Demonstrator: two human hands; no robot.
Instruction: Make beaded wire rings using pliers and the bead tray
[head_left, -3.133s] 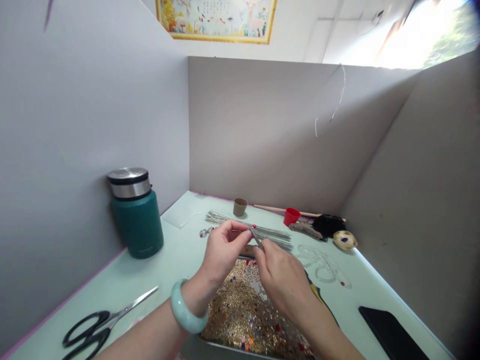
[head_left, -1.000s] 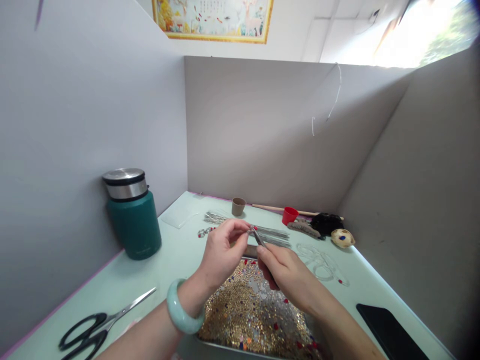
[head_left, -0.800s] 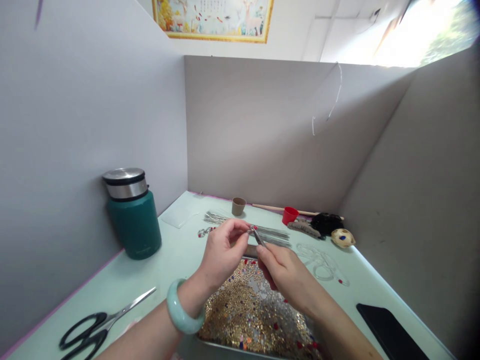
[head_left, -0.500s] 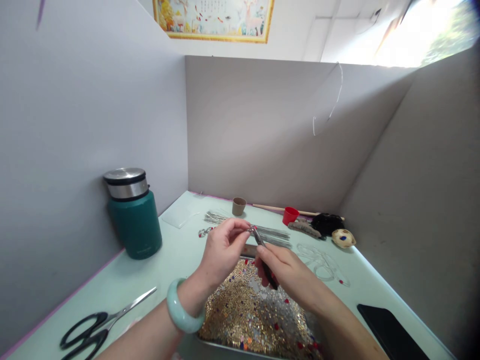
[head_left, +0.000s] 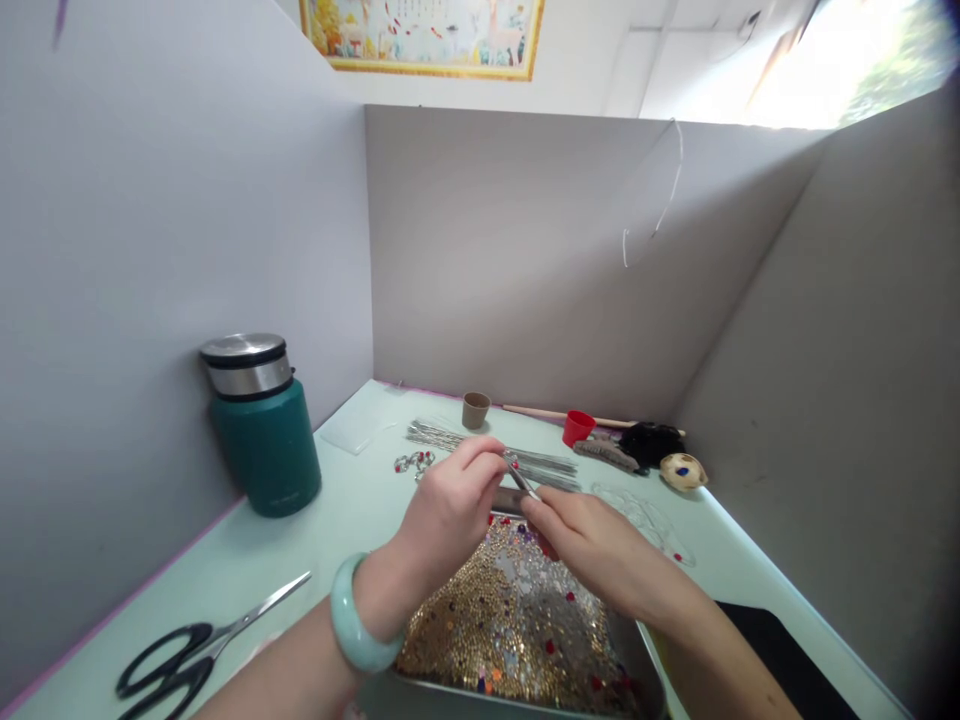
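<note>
My left hand (head_left: pixel 459 500), with a pale green bangle (head_left: pixel 352 612) on its wrist, is pinched at the fingertips around a small piece with a red bead, too small to make out fully. In my right hand (head_left: pixel 577 535) is a pair of pliers (head_left: pixel 523 480), its jaws pointing up at the left fingertips. Both hands are over the far part of a metal tray (head_left: pixel 652 665) full of gold and silver beads with some red ones. Behind them lie thin metal wires (head_left: pixel 555 466), and small red-beaded pieces (head_left: pixel 414 461) rest to the left.
A green bottle (head_left: pixel 268 440) and black-handled scissors (head_left: pixel 202 650) are at left. Farther back stand a brown cup (head_left: pixel 475 409) and a red cup (head_left: pixel 578 428). A shell-like dish (head_left: pixel 682 471), clear cord (head_left: pixel 645 520) and black phone (head_left: pixel 780 655) are at right. Grey partitions surround the table.
My left hand has rolled over, its back now more toward the camera. My right hand has turned, and the pliers' dark handles are now mostly hidden. The view has shifted slightly.
</note>
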